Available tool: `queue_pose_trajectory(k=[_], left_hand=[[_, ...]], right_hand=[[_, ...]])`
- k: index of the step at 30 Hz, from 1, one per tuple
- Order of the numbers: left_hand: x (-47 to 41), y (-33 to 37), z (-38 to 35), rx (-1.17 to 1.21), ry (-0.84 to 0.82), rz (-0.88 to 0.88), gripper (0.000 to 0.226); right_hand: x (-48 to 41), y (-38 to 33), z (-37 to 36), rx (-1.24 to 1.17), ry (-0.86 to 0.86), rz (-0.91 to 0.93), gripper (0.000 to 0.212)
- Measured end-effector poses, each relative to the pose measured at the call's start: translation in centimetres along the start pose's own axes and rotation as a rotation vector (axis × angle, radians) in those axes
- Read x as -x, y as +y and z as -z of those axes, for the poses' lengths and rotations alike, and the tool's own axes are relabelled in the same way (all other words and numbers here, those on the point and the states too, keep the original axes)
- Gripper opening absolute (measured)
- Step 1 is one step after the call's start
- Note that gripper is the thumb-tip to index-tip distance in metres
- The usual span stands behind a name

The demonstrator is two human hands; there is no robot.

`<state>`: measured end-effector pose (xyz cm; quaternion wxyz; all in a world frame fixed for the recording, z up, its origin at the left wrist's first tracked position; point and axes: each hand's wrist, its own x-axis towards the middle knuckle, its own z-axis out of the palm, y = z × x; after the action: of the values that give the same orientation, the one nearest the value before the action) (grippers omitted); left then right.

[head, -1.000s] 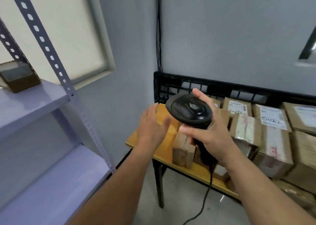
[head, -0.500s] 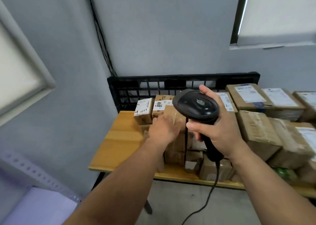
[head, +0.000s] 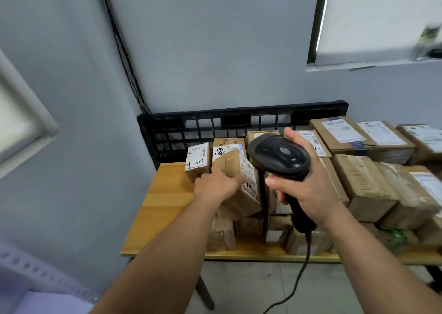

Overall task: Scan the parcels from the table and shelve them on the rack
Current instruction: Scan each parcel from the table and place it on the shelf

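**Left hand on tilted parcel, scanner held in right**

The tilted parcel (head: 241, 182) sits atop the pile of boxes near the table's (head: 165, 201) left end, leaning with its white label facing right. The left hand (head: 216, 187) grips it from the left: thumb across the near face toward the label, the other fingers (head: 203, 177) wrapped around the far-left edge and partly hidden. Hand closed on the box.

Label on this parcel: printed barcode lines and some handwriting, not legible. Small box (head: 198, 160) behind it, toward the back-left corner of the pile: handwritten "3753" under a barcode. The box beside that (head: 228, 146) carries black marker scrawl, unreadable. Larger parcels (head: 366, 184) further right bear white shipping labels, text too small.

The right hand (head: 308, 189) is wrapped tightly round the handle of the black scanner (head: 278, 157), just right of the tilted parcel, head up, cable (head: 296, 280) hanging below the front edge. A black crate (head: 239, 122) stands against the wall behind the table. The rack (head: 35, 273) corner shows lower left.
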<state>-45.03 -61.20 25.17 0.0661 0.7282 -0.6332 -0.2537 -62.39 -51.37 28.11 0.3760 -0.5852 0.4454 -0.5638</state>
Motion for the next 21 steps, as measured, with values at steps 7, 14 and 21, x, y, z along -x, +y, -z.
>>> queue_pose_trajectory(k=[7, 14, 21], left_hand=[[0.3, -4.4, 2.2, 0.819, -0.140, -0.049, 0.094], [0.8, -7.6, 4.5, 0.924, 0.012, -0.183, 0.110], [1.6, -9.2, 5.3, 0.879, 0.073, -0.245, 0.102]], right_hand=[[0.0, -0.2, -1.7, 0.062, -0.007, -0.009, 0.093], [0.1, -1.6, -3.8, -0.076, -0.080, -0.009, 0.089], [0.6, -3.3, -5.3, -0.137, -0.146, 0.015, 0.090]])
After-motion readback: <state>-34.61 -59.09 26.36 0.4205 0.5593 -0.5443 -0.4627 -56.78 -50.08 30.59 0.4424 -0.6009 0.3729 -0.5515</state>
